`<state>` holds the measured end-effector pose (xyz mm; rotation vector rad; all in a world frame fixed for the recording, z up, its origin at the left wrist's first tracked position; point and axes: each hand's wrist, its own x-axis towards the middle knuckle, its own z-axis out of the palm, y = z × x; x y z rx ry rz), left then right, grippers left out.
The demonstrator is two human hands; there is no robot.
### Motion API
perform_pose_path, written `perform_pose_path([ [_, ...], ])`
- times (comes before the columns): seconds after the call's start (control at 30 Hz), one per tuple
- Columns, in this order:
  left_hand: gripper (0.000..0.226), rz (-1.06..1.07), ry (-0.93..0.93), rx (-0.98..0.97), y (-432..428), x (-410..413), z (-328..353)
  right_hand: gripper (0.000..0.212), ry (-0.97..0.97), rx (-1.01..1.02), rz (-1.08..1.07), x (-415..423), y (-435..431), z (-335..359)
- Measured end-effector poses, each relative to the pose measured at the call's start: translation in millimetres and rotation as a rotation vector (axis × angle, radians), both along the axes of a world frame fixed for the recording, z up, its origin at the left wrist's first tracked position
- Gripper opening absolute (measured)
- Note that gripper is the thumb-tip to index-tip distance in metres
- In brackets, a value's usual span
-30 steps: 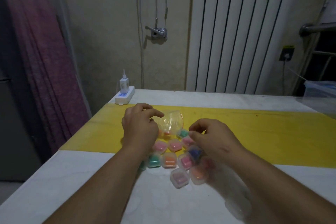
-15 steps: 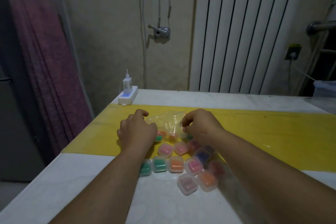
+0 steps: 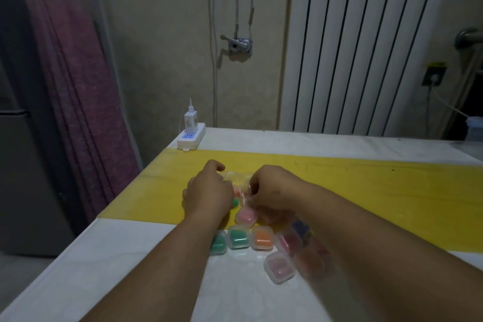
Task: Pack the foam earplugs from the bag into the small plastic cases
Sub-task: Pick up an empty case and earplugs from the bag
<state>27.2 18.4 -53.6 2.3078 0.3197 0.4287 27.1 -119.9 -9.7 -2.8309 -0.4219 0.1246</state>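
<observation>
Left hand [image 3: 209, 195] and right hand [image 3: 271, 189] apparently pinch the bag [image 3: 236, 175] (clear plastic); cases [image 3: 262, 238] lie nearby.

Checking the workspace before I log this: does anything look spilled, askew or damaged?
Nothing stands out. The left hand and right hand hold the clear bag over the yellow mat; filled cases lie loosely clustered, none visibly spilled.
</observation>
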Motion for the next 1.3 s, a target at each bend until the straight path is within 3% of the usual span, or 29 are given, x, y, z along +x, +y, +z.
perform_pose_path([
  [0.17,0.027,0.017,-0.004,0.007,0,4,-4,0.017,0.011,-0.093,0.004,3,9,-2],
  [0.27,0.024,0.024,-0.008,0.002,1,7,-5,0.006,-0.041,-0.018,-0.022,4,7,0],
  [0.47,0.021,0.025,-0.012,-0.007,2,10,-9,0.016,-0.041,0.109,-0.029,4,1,-1],
  [0.77,0.023,0.042,-0.019,-0.003,2,11,-11,0.02,-0.008,-0.023,0.032,1,1,2],
  [0.9,0.022,0.059,-0.02,-0.002,1,11,-9,0.018,-0.114,0.141,-0.042,5,-3,0],
  [1.03,0.021,0.053,-0.029,-0.018,0,11,-9,0.013,-0.021,0.257,-0.073,8,-3,0],
  [1.17,0.022,0.053,-0.035,-0.016,0,10,-8,0.026,0.018,0.214,-0.064,6,3,0],
  [1.3,0.023,0.03,-0.029,-0.028,1,10,-9,0.019,-0.013,0.128,-0.064,4,11,-4],
])
